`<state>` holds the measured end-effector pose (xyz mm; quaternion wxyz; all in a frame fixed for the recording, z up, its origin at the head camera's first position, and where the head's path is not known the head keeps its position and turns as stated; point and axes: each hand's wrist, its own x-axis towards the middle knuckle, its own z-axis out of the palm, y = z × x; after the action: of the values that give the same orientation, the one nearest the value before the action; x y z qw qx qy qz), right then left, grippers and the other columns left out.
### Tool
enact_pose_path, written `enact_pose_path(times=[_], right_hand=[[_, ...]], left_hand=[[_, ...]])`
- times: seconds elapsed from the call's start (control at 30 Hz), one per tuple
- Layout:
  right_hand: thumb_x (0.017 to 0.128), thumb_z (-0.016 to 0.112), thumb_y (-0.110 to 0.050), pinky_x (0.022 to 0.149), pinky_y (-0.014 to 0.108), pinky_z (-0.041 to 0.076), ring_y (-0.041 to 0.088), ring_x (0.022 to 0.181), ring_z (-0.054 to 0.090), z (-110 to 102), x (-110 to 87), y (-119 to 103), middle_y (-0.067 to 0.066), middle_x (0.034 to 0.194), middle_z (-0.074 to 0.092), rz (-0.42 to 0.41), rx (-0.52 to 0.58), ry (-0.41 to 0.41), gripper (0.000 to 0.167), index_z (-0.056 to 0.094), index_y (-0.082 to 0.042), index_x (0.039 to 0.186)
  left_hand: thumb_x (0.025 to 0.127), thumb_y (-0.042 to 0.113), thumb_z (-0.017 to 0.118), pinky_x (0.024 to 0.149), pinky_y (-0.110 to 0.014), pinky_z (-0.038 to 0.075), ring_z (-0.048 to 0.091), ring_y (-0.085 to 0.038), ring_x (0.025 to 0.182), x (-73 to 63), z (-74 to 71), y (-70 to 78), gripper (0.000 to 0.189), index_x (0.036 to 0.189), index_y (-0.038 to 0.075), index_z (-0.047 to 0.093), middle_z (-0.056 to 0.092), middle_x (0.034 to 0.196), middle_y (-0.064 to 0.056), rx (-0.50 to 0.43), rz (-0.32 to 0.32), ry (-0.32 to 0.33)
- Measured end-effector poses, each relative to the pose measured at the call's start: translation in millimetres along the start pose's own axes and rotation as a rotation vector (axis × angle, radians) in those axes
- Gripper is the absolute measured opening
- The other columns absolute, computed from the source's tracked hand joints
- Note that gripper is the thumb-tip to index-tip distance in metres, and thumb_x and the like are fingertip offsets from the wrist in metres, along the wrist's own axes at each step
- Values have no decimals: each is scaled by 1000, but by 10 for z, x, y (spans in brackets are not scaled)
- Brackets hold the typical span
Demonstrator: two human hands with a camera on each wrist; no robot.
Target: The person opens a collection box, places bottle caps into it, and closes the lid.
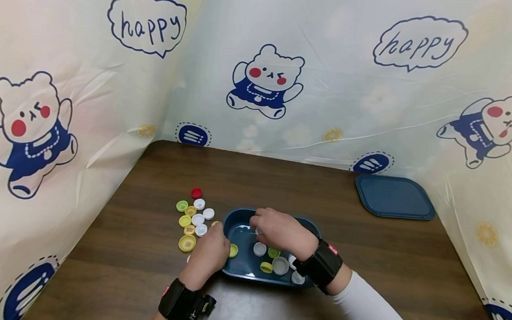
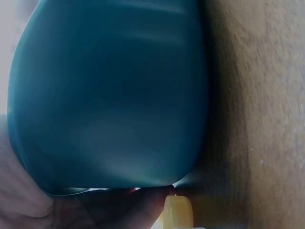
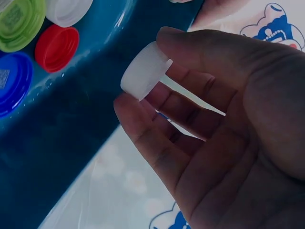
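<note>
A white bottle cap [image 3: 145, 71] is pinched between the thumb and fingertips of my right hand [image 1: 279, 230], over the dark blue tray [image 1: 238, 276]. In the right wrist view a red cap [image 3: 57, 48], a blue cap [image 3: 14, 83] and a green cap [image 3: 19, 24] lie inside the tray. My left hand [image 1: 211, 250] is at the tray's left end, fingers bent downward beside its wall. Close to its fingertips, a yellow cap [image 2: 178, 212] shows in the left wrist view. Whether these fingers grip anything is hidden.
Left of the tray, several loose caps lie on the brown table [image 1: 147, 252], among them a red cap [image 1: 196, 193] and a large yellow cap [image 1: 187, 243]. A flat blue lid or tray [image 1: 394, 197] rests at the back right. A printed curtain [image 1: 335, 85] surrounds the table.
</note>
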<state>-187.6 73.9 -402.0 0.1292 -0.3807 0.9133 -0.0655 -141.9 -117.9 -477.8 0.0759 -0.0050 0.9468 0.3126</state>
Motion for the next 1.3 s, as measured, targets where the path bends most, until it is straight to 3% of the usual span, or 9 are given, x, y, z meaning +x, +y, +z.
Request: enact_pose_path(times=[0.5,0.7,0.97,1.3], right_hand=[[93,73,-16,75,26,52,14,89,54,92,142,22,3,105,61,0,-19,-49,22,72,-11,115],[93,74,-17,77,29,53,15,93,55,54,100,63,3,109,61,32,26,-36,25,71,-12,118],[94,73,-20,76,31,53,15,91,55,-35,-50,175,3,106,61,101,42,26,23,72,-12,115],[95,71,-24,89,42,53,22,100,57,-52,-405,487,6,110,61,286,108,132,26,69,-10,117]], left_hand=[[99,8,52,77,-44,51,55,-25,83,11,27,5,28,121,-9,53,58,102,-15,12,8,8],[99,8,52,82,-47,53,59,-26,88,-2,29,18,31,124,-10,53,60,108,-18,36,13,16],[99,8,51,86,-48,53,60,-28,94,0,19,32,34,127,-11,52,60,113,-21,38,8,21],[99,8,51,85,-49,54,60,-27,92,2,27,21,34,127,-11,52,61,112,-20,37,1,25]])
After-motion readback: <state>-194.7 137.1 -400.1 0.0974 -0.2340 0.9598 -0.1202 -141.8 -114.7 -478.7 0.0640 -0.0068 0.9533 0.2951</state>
